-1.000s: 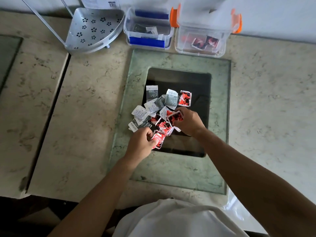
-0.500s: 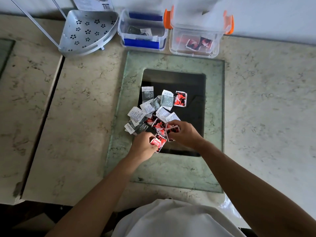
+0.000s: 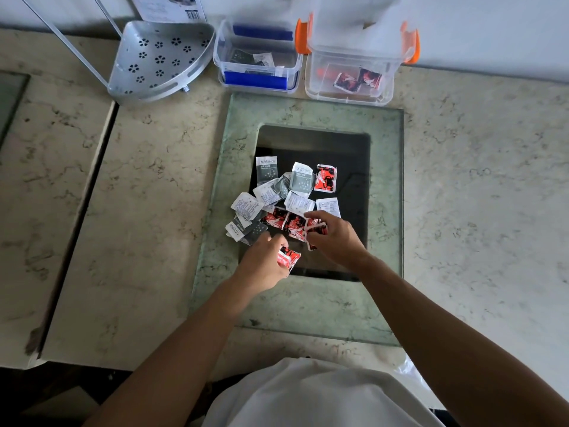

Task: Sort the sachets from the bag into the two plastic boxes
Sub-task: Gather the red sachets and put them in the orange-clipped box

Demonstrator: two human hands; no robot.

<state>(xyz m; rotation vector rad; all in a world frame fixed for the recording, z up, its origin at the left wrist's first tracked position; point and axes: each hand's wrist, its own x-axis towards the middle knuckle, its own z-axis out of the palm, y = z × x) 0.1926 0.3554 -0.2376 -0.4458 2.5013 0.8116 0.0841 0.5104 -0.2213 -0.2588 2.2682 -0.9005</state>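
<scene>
Nearest the body, the left hand (image 3: 261, 266) curls its fingers round a red sachet (image 3: 288, 257), which sticks out on its thumb side. Just beside it, to its right, the right hand (image 3: 335, 238) pinches another red sachet (image 3: 317, 229) between thumb and fingers at the near edge of the pile. The two hands are close but apart.

Directly beyond both hands lies the pile of sachets (image 3: 289, 195), red ones nearest the fingers, grey and white ones farther off and to the left hand's side, all overlapping on a dark panel (image 3: 348, 155) set in a green stone slab (image 3: 308, 306). One red sachet lies at the far right corner of the pile.

Well beyond the pile, against the wall, stand the two boxes side by side: the blue-clipped box (image 3: 258, 60), ahead of the left hand, holds grey sachets; the orange-clipped box (image 3: 351, 72), ahead of the right hand, holds red ones. Left of the boxes sits a perforated metal corner shelf (image 3: 160, 60).
</scene>
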